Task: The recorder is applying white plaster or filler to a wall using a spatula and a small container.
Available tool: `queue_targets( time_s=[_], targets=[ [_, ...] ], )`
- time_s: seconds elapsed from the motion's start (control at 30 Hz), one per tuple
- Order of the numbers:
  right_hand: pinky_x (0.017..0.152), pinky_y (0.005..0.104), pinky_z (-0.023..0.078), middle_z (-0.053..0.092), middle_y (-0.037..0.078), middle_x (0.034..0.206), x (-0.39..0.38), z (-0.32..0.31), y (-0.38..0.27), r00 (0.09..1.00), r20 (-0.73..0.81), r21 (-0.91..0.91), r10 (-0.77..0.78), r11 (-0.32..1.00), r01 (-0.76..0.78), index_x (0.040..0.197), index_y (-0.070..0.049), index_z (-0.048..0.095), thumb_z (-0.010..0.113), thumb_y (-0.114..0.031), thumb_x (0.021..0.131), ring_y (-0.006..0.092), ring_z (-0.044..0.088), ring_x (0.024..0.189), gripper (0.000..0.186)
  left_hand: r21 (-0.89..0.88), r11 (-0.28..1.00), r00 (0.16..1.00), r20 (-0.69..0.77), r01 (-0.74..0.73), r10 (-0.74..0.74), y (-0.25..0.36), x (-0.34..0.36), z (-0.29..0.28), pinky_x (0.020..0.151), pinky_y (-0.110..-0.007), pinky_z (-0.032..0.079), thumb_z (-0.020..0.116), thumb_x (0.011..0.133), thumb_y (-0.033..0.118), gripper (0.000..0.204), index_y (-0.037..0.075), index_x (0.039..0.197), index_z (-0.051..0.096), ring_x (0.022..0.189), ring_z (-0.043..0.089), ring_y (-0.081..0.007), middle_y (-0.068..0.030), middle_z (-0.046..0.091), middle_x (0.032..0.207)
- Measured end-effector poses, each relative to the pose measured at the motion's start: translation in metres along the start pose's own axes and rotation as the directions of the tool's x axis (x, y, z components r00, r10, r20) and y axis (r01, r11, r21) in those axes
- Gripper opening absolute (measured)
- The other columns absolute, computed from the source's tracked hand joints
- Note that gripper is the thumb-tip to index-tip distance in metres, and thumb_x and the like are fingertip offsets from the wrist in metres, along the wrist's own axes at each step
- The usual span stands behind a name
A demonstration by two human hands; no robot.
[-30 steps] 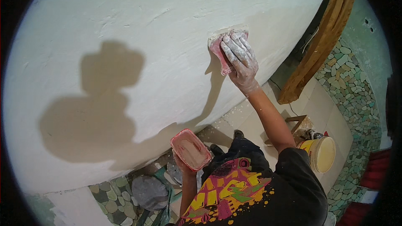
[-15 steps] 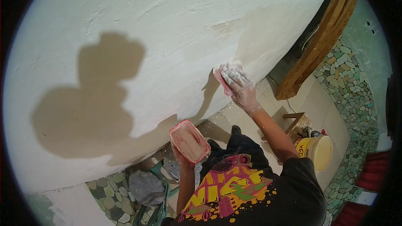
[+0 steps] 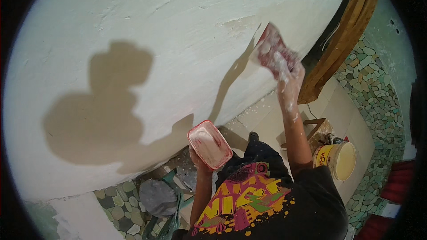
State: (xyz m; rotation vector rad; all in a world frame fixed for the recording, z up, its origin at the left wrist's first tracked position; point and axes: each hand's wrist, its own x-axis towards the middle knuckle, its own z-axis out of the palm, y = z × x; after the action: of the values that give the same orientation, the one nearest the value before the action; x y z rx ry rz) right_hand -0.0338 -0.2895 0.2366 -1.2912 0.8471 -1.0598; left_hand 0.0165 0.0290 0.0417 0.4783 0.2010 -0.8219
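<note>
My right hand, coated in white putty, grips a flat red-stained scraper blade and holds its edge against the white wall. Just left of the blade lies a smoother, yellowish patch of fresh putty. My left hand holds a small red rectangular tray smeared with white putty at waist height, a little away from the wall.
A yellow bucket of pale putty stands on the tiled floor at the right, by a small wooden stand. A wooden door frame rises at the right. A grey lump and a green stool sit below on pebble-pattern flooring.
My right hand dipped down the wall with the scraper, then swung back up and to the right; the blade now stands edge-on against the wall. The tray has hardly moved.
</note>
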Motion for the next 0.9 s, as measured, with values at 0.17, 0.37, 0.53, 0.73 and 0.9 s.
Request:
queue_targets(
  time_s=[0.17, 0.37, 0.53, 0.73, 0.9],
  targets=[
    [0.095, 0.0297, 0.047, 0.066, 0.016, 0.111, 0.016, 0.031, -0.027, 0.952, 0.019, 0.016, -0.307, 0.952, 0.306, 0.125, 0.013, 0.055, 0.058, -0.001, 0.092, 0.0171, 0.061, 0.104, 0.036, 0.029, 0.999, 0.998, -0.050, 0.043, -0.042, -0.003, -0.007, -0.018, 0.104, -0.053, 0.045, 0.046, 0.092, 0.064, 0.073, 0.015, 0.145, 0.041, 0.125, 0.053, -0.0337, -0.0112, 0.051, 0.141],
    [0.099, 0.0323, 0.046, 0.064, 0.021, 0.118, -0.015, 0.062, -0.027, 0.869, 0.089, -0.002, -0.487, 0.872, 0.489, 0.119, 0.014, 0.058, 0.053, 0.002, 0.088, 0.0228, 0.061, 0.112, 0.034, 0.028, 0.999, 0.999, -0.036, 0.029, -0.028, 0.001, -0.010, -0.018, 0.102, -0.054, 0.046, 0.045, 0.092, 0.064, 0.072, 0.014, 0.144, 0.042, 0.123, 0.054, -0.0339, -0.0113, 0.053, 0.139],
    [0.098, 0.0341, 0.047, 0.062, 0.021, 0.121, -0.037, 0.069, -0.027, 0.839, 0.224, -0.020, -0.496, 0.858, 0.512, 0.114, 0.010, 0.062, 0.055, -0.001, 0.085, 0.0235, 0.061, 0.111, 0.031, 0.037, 0.997, 0.998, -0.038, 0.061, -0.059, 0.005, 0.003, -0.021, 0.103, -0.055, 0.044, 0.046, 0.090, 0.067, 0.077, 0.013, 0.145, 0.040, 0.125, 0.052, -0.0345, -0.0125, 0.051, 0.140],
    [0.096, 0.0318, 0.048, 0.062, 0.021, 0.120, 0.000, 0.044, -0.024, 0.929, 0.003, -0.013, -0.369, 0.929, 0.369, 0.120, 0.012, 0.057, 0.054, 0.001, 0.086, 0.0230, 0.061, 0.111, 0.036, 0.025, 0.993, 0.991, 0.071, 0.112, -0.114, 0.007, 0.014, -0.010, 0.105, -0.052, 0.043, 0.040, 0.096, 0.061, 0.071, 0.012, 0.147, 0.037, 0.127, 0.051, -0.0338, -0.0123, 0.047, 0.144],
    [0.094, 0.0311, 0.048, 0.064, 0.018, 0.116, -0.027, 0.071, -0.025, 0.825, 0.109, -0.040, -0.555, 0.827, 0.561, 0.117, 0.009, 0.061, 0.054, 0.005, 0.085, 0.0229, 0.062, 0.108, 0.033, 0.052, 0.991, 0.989, 0.070, 0.125, -0.129, -0.001, 0.019, -0.007, 0.105, -0.053, 0.043, 0.042, 0.093, 0.065, 0.076, 0.013, 0.148, 0.035, 0.127, 0.051, -0.0339, -0.0122, 0.047, 0.144]
  ],
)
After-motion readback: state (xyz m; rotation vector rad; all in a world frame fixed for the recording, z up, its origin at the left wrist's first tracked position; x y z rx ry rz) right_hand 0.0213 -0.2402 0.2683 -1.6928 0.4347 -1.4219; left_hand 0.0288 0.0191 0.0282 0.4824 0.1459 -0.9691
